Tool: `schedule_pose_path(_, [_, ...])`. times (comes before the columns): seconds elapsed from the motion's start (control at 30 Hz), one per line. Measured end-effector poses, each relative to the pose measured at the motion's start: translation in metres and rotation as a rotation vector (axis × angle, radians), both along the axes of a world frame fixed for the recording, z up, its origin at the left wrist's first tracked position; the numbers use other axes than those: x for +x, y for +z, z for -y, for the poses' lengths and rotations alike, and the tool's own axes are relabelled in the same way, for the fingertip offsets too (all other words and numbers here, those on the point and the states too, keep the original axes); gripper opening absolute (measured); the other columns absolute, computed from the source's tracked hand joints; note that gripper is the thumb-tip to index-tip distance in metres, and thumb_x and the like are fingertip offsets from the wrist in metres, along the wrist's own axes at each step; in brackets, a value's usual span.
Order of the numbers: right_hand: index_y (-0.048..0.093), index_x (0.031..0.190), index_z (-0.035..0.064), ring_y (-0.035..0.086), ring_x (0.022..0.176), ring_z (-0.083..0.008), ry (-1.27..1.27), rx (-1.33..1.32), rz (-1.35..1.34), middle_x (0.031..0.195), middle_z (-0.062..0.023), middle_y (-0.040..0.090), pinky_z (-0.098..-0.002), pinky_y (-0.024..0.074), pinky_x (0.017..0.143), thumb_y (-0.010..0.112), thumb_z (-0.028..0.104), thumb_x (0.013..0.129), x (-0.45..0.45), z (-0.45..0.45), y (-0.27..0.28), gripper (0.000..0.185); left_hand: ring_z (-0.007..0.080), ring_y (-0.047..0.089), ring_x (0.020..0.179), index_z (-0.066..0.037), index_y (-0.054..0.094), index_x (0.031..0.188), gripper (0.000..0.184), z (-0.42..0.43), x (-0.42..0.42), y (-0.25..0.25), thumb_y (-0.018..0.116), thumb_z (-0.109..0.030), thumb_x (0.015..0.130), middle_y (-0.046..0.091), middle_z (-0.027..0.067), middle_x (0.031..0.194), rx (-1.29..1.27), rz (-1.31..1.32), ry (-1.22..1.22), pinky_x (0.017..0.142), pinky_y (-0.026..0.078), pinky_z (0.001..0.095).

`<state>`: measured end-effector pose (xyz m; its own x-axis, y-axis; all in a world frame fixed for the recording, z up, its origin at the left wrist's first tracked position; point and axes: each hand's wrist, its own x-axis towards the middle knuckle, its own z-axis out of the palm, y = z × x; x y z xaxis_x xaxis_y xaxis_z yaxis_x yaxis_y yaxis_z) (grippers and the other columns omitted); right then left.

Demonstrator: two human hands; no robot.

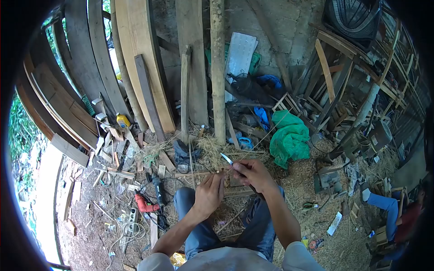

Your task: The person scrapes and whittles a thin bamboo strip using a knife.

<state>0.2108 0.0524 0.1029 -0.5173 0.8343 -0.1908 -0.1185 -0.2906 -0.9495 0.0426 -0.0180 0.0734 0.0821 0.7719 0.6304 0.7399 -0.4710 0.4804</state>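
Observation:
My right hand (pixel 255 175) is closed round the handle of a knife, its blade (pixel 226 158) pointing up and to the left. Close beside it, my left hand (pixel 209 195) is closed, fingers pinched together at the knife side. Whatever lies in those fingers is too small to make out. Both hands are above my lap, between the knees of my dark trousers (pixel 199 235). Thin pale strips (pixel 191 162) rise from the ground just beyond my left hand. A heap of dry shavings (pixel 210 151) lies ahead of the blade.
A red power drill (pixel 145 202), a dark power tool (pixel 158 189) and an extension socket (pixel 132 217) lie at left. Planks (pixel 140 58) lean on the wall. A green sack (pixel 289 140), a yellow bottle (pixel 122 120) and scrap wood (pixel 167 160) stand around. Another person (pixel 389 203) sits at right.

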Motion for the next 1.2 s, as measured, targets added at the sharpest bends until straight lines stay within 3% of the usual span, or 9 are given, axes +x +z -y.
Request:
schedule_pose_path(0.37, [0.065,0.098,-0.0010,0.038,0.047,-0.0036,-0.026,0.013,0.032,0.066,0.0009,0.054,-0.0206,0.0287,0.040,0.056,0.016,0.094,-0.007,-0.004,-0.025,0.020,0.0337,0.062,0.075,-0.001,0.055,0.096,0.014,0.001,-0.003,-0.002,0.059,0.003,0.083,0.061,0.0162,0.082,-0.071,-0.072,0.010,0.065,0.050,0.0397])
schedule_pose_path(0.43, [0.064,0.095,0.0001,0.040,0.048,-0.0029,-0.073,0.184,0.275,0.066,0.0008,0.053,-0.0187,0.0289,0.040,0.057,0.018,0.094,-0.017,0.008,-0.024,0.020,0.0338,0.062,0.075,-0.001,0.055,0.096,0.014,0.001,-0.002,-0.002,0.058,0.002,0.083,0.061,0.0164,0.082,-0.085,-0.072,0.025,0.065,0.050,0.0396])
schedule_pose_path(0.47, [0.064,0.095,0.0001,0.040,0.048,-0.0029,-0.078,0.182,0.274,0.066,0.0008,0.053,-0.0187,0.0289,0.040,0.057,0.018,0.094,-0.016,0.007,-0.029,0.020,0.0326,0.061,0.073,-0.001,0.054,0.097,0.014,0.000,-0.003,-0.003,0.058,0.000,0.083,0.059,0.0157,0.079,-0.064,-0.073,0.028,0.062,0.050,0.0398])
schedule_pose_path(0.67, [0.062,0.088,-0.0011,0.038,0.047,-0.0044,-0.123,-0.033,-0.049,0.065,0.0002,0.053,-0.0218,0.0269,0.039,0.057,0.017,0.093,-0.002,-0.011,-0.039,0.019,0.0312,0.060,0.070,-0.001,0.052,0.094,0.011,-0.002,-0.005,-0.002,0.057,-0.004,0.084,0.056,0.0144,0.074,-0.041,-0.093,-0.013,0.059,0.050,0.0398])
schedule_pose_path(0.83, [0.061,0.091,-0.0018,0.036,0.046,-0.0039,-0.117,-0.033,-0.024,0.066,0.0005,0.053,-0.0218,0.0257,0.039,0.054,0.015,0.095,0.003,-0.019,-0.042,0.019,0.0356,0.062,0.073,-0.002,0.054,0.096,0.011,0.002,-0.004,0.003,0.057,-0.001,0.086,0.063,0.0172,0.082,-0.119,-0.088,-0.026,0.062,0.049,0.0407])
schedule_pose_path(0.9, [0.062,0.095,-0.0022,0.036,0.046,-0.0039,-0.263,-0.024,-0.017,0.066,0.0012,0.053,-0.0215,0.0257,0.040,0.052,0.016,0.096,0.012,-0.030,-0.048,0.021,0.0356,0.061,0.072,-0.002,0.054,0.095,0.011,0.008,-0.007,0.007,0.057,0.000,0.085,0.062,0.0169,0.081,-0.178,-0.102,0.022,0.062,0.049,0.0408])
schedule_pose_path(1.2, [0.062,0.100,-0.0016,0.035,0.045,-0.0016,-0.182,-0.075,-0.054,0.067,0.0015,0.056,-0.0201,0.0252,0.040,0.055,0.019,0.096,0.030,-0.035,-0.037,0.022,0.0352,0.062,0.071,-0.003,0.054,0.095,0.012,0.014,-0.016,0.002,0.058,0.000,0.085,0.061,0.0160,0.079,-0.161,-0.089,-0.030,0.061,0.050,0.0413])
